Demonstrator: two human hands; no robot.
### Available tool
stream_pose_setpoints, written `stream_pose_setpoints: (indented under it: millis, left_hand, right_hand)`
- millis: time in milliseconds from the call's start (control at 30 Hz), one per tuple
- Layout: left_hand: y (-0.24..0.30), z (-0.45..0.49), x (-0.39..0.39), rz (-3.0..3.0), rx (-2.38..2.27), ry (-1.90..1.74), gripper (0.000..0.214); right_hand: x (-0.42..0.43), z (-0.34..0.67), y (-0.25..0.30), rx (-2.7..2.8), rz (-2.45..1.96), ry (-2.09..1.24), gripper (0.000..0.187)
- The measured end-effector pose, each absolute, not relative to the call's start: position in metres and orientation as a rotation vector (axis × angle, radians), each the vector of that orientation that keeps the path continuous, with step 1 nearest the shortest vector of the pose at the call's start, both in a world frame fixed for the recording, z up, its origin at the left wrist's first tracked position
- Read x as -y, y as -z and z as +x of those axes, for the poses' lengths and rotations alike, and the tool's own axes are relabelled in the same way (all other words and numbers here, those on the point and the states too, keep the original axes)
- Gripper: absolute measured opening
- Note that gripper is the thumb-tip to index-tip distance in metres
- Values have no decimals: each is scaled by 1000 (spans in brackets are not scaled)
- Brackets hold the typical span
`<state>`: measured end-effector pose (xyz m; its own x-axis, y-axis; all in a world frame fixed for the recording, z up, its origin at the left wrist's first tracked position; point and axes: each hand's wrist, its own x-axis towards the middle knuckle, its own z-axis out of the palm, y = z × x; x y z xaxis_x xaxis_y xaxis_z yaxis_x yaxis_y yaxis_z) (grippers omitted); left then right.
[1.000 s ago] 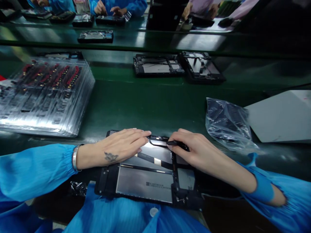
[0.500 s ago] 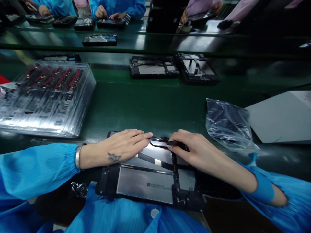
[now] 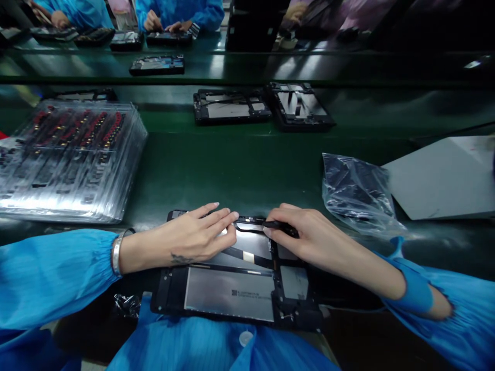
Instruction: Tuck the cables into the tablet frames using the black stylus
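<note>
An opened tablet (image 3: 228, 296) lies in front of me by the bench's near edge, its inside facing up, with silver plates, a dark flat cable and a black frame. My left hand (image 3: 203, 234) rests over its upper left part, fingers stretched out and fingertips near the far rim. Pinched in my right hand (image 3: 296, 229) is a slim black pen-like tool (image 3: 284, 226); its exact kind is hard to make out. The tool's tip is at the tablet's far rim, beside a thin black wire (image 3: 247, 230). My left palm hides part of the tablet.
Stacked clear plastic trays (image 3: 73, 165) of small parts stand at left. Two more opened tablets (image 3: 232, 105) sit farther back. At right are a clear plastic bag (image 3: 358, 190) and a grey-white board (image 3: 444, 178). Across the bench, co-workers' hands (image 3: 180, 27) work on devices.
My left hand's fingers have spread and lifted somewhat, and its wrist has turned. My right hand keeps the tool at about the same spot. The whole view has shifted slightly.
</note>
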<state>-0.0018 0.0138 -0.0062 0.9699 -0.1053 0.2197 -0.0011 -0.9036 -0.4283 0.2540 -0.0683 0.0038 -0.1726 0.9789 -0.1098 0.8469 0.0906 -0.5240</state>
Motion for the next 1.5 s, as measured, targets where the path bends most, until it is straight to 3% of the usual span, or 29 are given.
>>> stream_pose_setpoints:
  millis: [233,433,900,1500]
  left_hand:
    - [4,-2,-22,-2776,-128,349,29]
    - [9,-10,-38,-3015,-91,350,42]
    - [3,-6,-35,-2867,-192,322,38]
    - [0,1,-26,-2718,-211,379,36]
  right_hand:
    - [71,261,-2,2064,-1753,-701,33]
    - [70,254,-4,2120,-1804,-623,24]
    - [67,249,-3,2230,-1944,-550,14]
    - [73,242,0,2355,-1791,-244,11]
